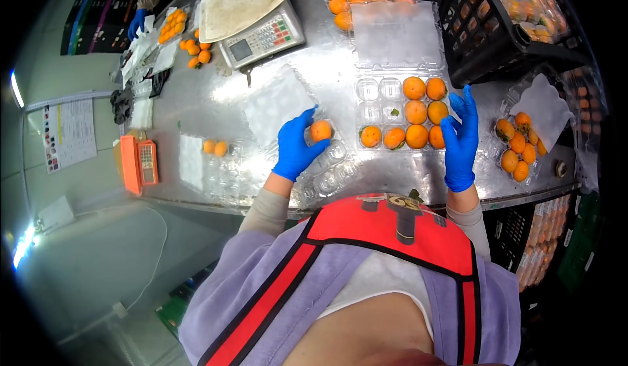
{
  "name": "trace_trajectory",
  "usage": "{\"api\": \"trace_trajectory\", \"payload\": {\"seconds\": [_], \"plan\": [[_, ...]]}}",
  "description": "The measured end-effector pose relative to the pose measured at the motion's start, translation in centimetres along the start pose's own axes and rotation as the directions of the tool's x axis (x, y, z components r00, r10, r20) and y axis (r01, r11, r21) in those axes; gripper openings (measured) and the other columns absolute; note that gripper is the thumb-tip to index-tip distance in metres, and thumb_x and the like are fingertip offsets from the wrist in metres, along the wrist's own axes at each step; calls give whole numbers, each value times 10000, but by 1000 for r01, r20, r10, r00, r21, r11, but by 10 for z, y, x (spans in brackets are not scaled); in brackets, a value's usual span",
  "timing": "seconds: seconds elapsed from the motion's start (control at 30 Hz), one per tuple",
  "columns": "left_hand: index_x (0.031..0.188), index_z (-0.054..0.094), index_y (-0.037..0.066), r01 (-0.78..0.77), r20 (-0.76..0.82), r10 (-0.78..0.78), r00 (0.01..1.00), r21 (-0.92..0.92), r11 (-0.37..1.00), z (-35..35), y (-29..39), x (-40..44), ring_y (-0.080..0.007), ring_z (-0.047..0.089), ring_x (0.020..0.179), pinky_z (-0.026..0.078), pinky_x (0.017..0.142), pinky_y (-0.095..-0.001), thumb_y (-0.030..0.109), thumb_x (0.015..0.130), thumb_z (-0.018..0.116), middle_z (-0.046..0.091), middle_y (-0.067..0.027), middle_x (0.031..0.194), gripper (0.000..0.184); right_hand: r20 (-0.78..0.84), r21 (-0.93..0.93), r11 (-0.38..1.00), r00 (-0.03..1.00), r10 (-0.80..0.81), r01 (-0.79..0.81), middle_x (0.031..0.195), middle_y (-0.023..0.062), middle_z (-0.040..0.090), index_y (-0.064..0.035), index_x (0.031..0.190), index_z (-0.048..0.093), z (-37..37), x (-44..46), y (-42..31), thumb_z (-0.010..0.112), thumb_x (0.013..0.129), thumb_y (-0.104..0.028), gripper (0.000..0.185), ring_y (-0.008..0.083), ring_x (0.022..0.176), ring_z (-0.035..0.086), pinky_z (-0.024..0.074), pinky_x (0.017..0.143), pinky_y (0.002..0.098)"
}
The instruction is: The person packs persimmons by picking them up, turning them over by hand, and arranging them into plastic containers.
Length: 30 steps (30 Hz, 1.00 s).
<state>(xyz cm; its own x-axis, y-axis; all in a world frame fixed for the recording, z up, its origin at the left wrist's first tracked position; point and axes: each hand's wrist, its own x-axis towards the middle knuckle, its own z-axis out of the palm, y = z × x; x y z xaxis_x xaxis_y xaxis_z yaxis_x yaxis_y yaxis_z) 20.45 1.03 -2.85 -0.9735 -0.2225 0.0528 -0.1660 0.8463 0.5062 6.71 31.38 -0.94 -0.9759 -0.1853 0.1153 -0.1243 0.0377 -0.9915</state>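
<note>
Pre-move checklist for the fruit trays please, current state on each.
1. Both hands gloved: ok, blue on left hand and right hand.
2. Left-hand grip on the orange fruit: cannot tell; it sits between thumb and fingers, contact unclear.
3. Central tray full: not ok, four pockets on its left side hold no fruit.
4. Those pockets clean: not ok, a green bit lies in one.
5. Central tray's lid open: ok, laid back on its far side.
6. Scale reading: cannot tell, display illegible.
</note>
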Motion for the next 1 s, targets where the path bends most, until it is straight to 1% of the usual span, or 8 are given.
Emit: {"api": "trace_trajectory", "payload": {"seconds": [0.1, 0.27, 0.4, 0.6, 0.67, 0.9, 0.93, 1.0], "plan": [[1311, 469, 62, 116, -29, -129, 991, -265, 957, -22, -7, -9, -223, 549, 992, 425, 908, -350, 151, 649, 788, 586, -113, 1074, 740, -21, 24, 1000, 1000, 10, -10, 1268, 85, 487, -97, 1409, 329, 0, -1, -1, 561, 843, -87, 612, 200, 1180, 458, 373, 961, 353], [1298, 472, 51, 57, 41, -50, 998, -170, 984, -33, -27, -26, -244, 560, 1010, 427, 908, -361, 150, 651, 779, 590, -118, 1112, 723, -11, 19, 1000, 1000, 18, -18, 1261, 80, 489, -99, 1413, 326, 1, -2, 4, 557, 844, -82, 614, 195, 1179, 456, 371, 960, 352], [1218, 521, 83, -23, 52, 29, 998, -121, 992, -24, -27, -28, -304, 587, 982, 452, 870, -395, 160, 622, 778, 632, -117, 1046, 654, 1, 4, 1000, 1000, 0, 0, 1269, 79, 484, -102, 1417, 320, 2, -1, -1, 555, 844, -83, 619, 194, 1179, 455, 369, 958, 353], [1295, 470, 90, -107, 126, 122, 985, -117, 987, -21, -31, -26, -331, 533, 1082, 427, 930, -399, 137, 617, 774, 567, -142, 1189, 744, -14, 59, 998, 1000, 5, -4, 1286, 87, 474, -93, 1427, 299, -3, -1, 6, 564, 853, -131, 633, 194, 1180, 456, 373, 955, 343], [1332, 438, 89, -57, 168, 70, 983, -79, 995, -16, -33, -28, -332, 497, 1129, 413, 953, -399, 138, 621, 773, 525, -150, 1249, 787, -9, 33, 999, 999, 41, -40, 1336, 96, 436, -87, 1422, 302, -9, -1, 4, 563, 854, -126, 626, 202, 1207, 434, 380, 952, 338], [1367, 373, 57, 158, -90, -165, 982, -82, 984, -10, -37, -21, -340, 457, 1188, 382, 987, -415, 122, 672, 731, 479, -178, 1296, 785, -67, 34, 998, 996, 54, -52, 1440, 73, 342, -62, 1389, 339, -30, 4, 22, 551, 855, -69, 574, 201, 1217, 431, 386, 965, 329], [1367, 373, 57, 160, -90, -167, 982, -81, 984, -7, -38, -19, -340, 457, 1188, 382, 987, -415, 122, 672, 731, 479, -178, 1296, 785, -71, 28, 999, 997, 27, -25, 1446, 69, 337, -56, 1385, 342, -33, 4, 25, 549, 856, -60, 568, 195, 1216, 432, 387, 964, 318], [1380, 348, 59, 39, -135, -28, 991, 83, 996, -4, -33, -11, -369, 434, 1208, 362, 1000, -427, 111, 656, 720, 446, -187, 1328, 816, -79, 24, 1000, 997, 21, -19, 1441, 67, 344, -50, 1383, 345, -34, 3, 28, 542, 859, -48, 560, 190, 1213, 435, 387, 963, 309]]}}
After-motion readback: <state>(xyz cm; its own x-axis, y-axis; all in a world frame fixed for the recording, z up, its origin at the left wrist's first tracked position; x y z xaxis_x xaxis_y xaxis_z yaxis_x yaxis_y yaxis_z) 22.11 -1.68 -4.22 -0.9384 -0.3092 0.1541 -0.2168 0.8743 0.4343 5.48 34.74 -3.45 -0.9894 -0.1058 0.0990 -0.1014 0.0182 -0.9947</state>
